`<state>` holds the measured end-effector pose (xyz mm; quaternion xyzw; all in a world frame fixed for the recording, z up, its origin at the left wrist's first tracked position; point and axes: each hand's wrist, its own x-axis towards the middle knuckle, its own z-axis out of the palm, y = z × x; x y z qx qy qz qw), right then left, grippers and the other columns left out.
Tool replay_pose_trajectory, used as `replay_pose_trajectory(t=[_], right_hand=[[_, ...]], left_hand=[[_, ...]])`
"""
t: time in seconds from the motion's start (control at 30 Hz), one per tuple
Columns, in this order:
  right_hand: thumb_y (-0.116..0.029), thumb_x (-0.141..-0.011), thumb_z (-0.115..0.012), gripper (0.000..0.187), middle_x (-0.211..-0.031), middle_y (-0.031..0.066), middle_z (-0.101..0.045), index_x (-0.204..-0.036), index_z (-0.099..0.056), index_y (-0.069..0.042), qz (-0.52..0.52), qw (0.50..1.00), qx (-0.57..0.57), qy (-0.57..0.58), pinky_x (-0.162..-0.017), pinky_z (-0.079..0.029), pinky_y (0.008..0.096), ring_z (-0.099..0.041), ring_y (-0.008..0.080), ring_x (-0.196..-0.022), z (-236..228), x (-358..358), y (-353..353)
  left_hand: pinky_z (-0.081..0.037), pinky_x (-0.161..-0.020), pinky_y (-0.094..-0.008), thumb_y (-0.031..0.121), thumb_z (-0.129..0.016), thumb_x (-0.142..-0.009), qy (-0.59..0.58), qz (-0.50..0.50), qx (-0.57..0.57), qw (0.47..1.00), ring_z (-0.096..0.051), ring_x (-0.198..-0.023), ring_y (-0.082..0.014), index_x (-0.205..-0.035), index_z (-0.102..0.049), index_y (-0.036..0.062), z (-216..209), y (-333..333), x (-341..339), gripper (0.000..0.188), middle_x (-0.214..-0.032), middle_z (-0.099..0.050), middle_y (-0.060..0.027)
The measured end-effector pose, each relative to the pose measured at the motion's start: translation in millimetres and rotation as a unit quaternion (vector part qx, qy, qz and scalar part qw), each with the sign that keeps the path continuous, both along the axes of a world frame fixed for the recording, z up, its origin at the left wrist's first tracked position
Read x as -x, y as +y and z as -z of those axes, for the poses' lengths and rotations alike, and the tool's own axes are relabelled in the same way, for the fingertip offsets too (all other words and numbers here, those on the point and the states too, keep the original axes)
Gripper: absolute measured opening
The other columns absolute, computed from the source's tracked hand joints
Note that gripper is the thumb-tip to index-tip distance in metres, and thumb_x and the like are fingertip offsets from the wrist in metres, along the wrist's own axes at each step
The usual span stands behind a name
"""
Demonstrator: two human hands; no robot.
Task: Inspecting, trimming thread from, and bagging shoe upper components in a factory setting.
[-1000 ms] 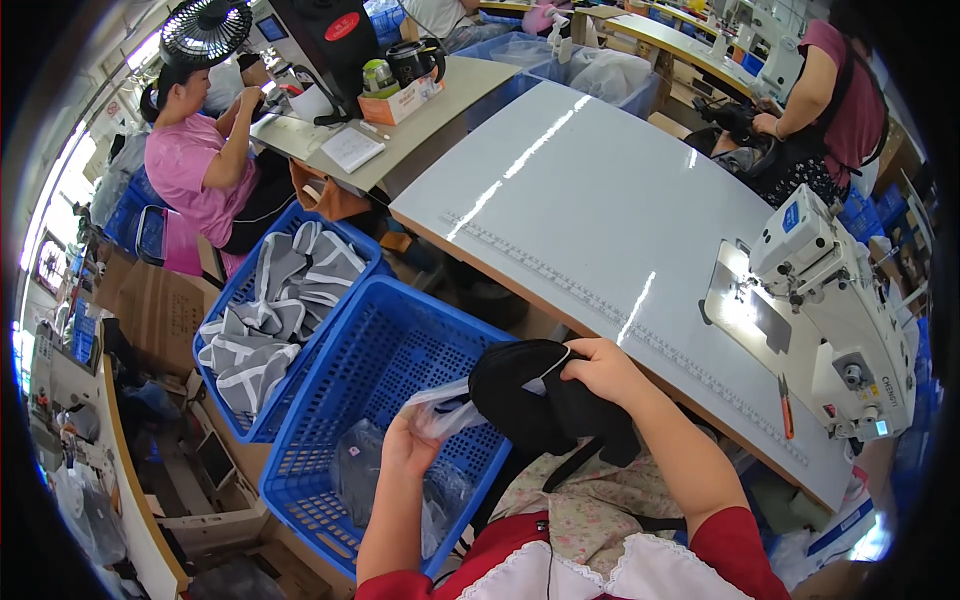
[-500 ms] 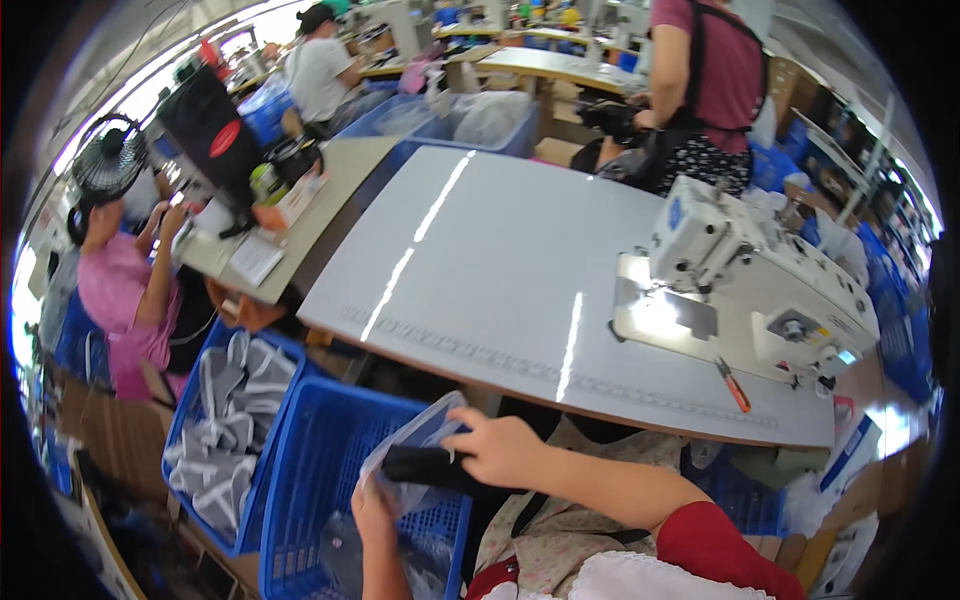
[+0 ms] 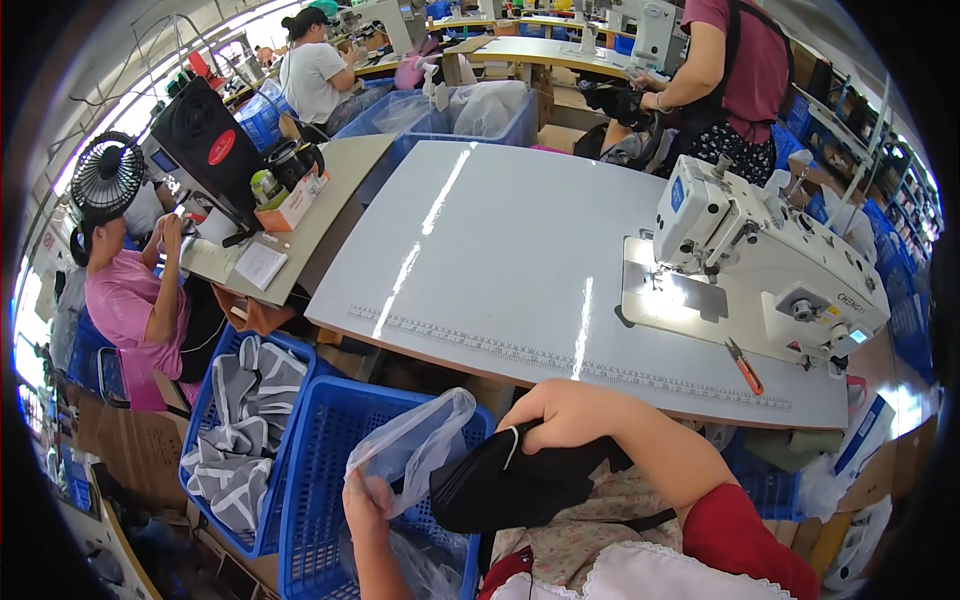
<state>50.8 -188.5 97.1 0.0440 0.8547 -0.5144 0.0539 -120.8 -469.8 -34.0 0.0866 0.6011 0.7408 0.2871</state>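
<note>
My left hand (image 3: 366,508) is closed on the edge of a clear plastic bag (image 3: 415,440), whose mouth gapes upward above the blue basket. To its right, my right hand (image 3: 560,412) grips a bundle of black fabric (image 3: 515,487) from above. A thin white cord or strip shows on the black fabric near my fingers. The bundle hangs over my lap beside the bag, with its left end close to the plastic. Exactly what the black fabric is, I cannot tell.
Under the bag stands a blue basket (image 3: 308,500) with more clear plastic inside. Left of it, another blue basket (image 3: 275,535) holds grey pieces with white edging. The white table (image 3: 480,250) bears a sewing machine (image 3: 740,240) and orange-handled snips (image 3: 745,368). Several people work nearby.
My right hand has drawn the black fabric out of the plastic bag, up and to the right. The bag now stands apart from it, still in my left hand.
</note>
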Motion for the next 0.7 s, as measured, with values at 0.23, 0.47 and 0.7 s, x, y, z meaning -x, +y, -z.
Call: replay_pose_trajectory(t=[0.23,0.47,0.7], right_hand=[[-0.010,-0.065,-0.060,0.033,-0.079,0.0040,-0.065,-0.096,-0.066,-0.002,-0.052,0.972,0.214,-0.078,-0.069,-0.045,0.0245,-0.057,0.0120,-0.074,55,3,10],[-0.003,-0.064,-0.059,0.031,-0.081,0.0025,-0.064,-0.094,-0.065,0.002,-0.021,0.961,0.267,-0.064,-0.069,-0.044,0.0226,-0.056,0.0100,-0.074,41,-1,18],[-0.006,-0.065,-0.063,0.031,-0.086,0.0049,-0.064,-0.095,-0.064,0.002,-0.073,0.959,0.268,-0.066,-0.075,-0.045,0.0256,-0.056,0.0124,-0.081,61,7,25]], left_hand=[[-0.021,-0.036,-0.0232,0.037,-0.037,-0.095,0.008,-0.008,-0.010,1.000,-0.031,-0.036,-0.0081,-0.111,-0.053,0.0021,-5,1,-6,0.042,-0.046,-0.036,0.0017],[-0.019,-0.034,-0.0219,0.039,-0.038,-0.095,-0.009,-0.001,-0.032,0.999,-0.029,-0.035,-0.0071,-0.112,-0.051,0.0029,6,-3,-11,0.042,-0.045,-0.034,0.0024],[-0.019,-0.033,-0.0225,0.043,-0.037,-0.094,-0.074,-0.018,-0.049,0.996,-0.028,-0.034,-0.0072,-0.116,-0.051,0.0048,-8,-4,-11,0.046,-0.044,-0.032,0.0030]])
